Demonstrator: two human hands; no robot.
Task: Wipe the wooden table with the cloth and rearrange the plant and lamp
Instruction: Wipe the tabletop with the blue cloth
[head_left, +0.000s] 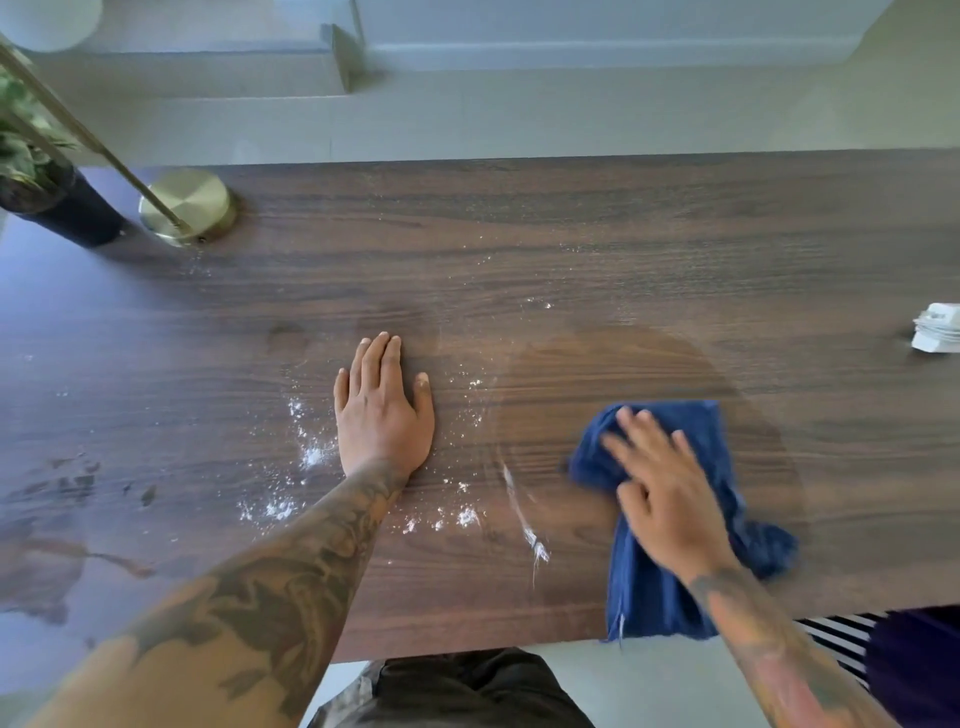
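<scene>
A dark wooden table (571, 249) fills the view, with white powder (311, 457) scattered around its middle front. My left hand (384, 410) lies flat on the wood, fingers together, holding nothing. My right hand (665, 499) presses down on a blue cloth (649, 587) at the front right, blurred by motion; the cloth hangs a little over the near edge. A damp wiped patch surrounds the cloth. At the back left stand a brass lamp base (187, 205) with its slanted stem and a plant (31, 156) in a dark pot.
A small stack of white papers (937, 330) lies at the right edge of the table. A pale wall and skirting run behind the far edge. Smudges mark the left part of the tabletop.
</scene>
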